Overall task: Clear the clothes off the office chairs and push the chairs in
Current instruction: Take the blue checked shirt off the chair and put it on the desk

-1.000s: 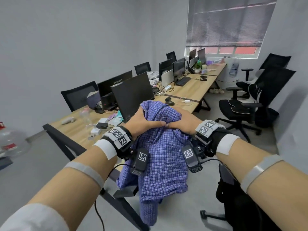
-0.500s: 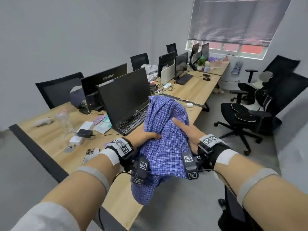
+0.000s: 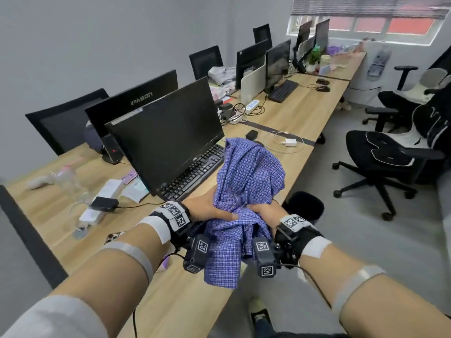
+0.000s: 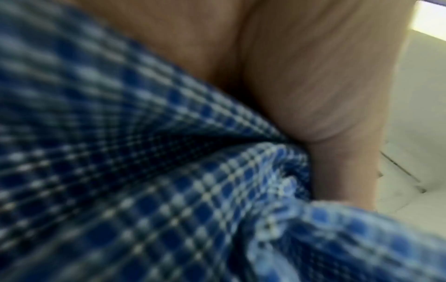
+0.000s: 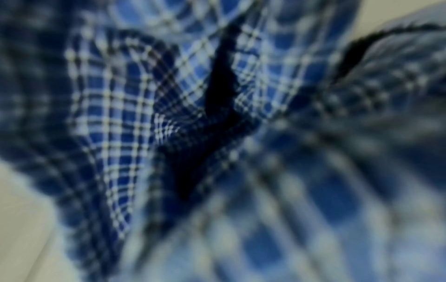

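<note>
A bunched blue checked shirt [image 3: 246, 181] is held over the front edge of the wooden desk [image 3: 300, 118]. My left hand [image 3: 210, 211] grips its left side, thumb laid across the cloth. My right hand [image 3: 263, 208] grips the right side, its fingers buried in the folds. The shirt's tail hangs down past the desk edge. In the left wrist view the checked cloth [image 4: 169, 190] lies against my palm [image 4: 313, 76]. The right wrist view is filled with the blurred shirt [image 5: 193, 114]. Black office chairs [image 3: 385, 157] stand pulled out on the right.
A monitor [image 3: 168, 135] and keyboard [image 3: 195, 174] sit just beyond the shirt. A charger and cable [image 3: 290, 142], a phone [image 3: 114, 237] and a plastic bottle [image 3: 70, 181] lie on the desk. More chairs [image 3: 66, 120] stand along the far side. Grey floor [image 3: 366, 240] lies open to the right.
Both hands have carried the shirt forward and left, from beside the desk to over its front edge by the keyboard. The view has closed in on the desk.
</note>
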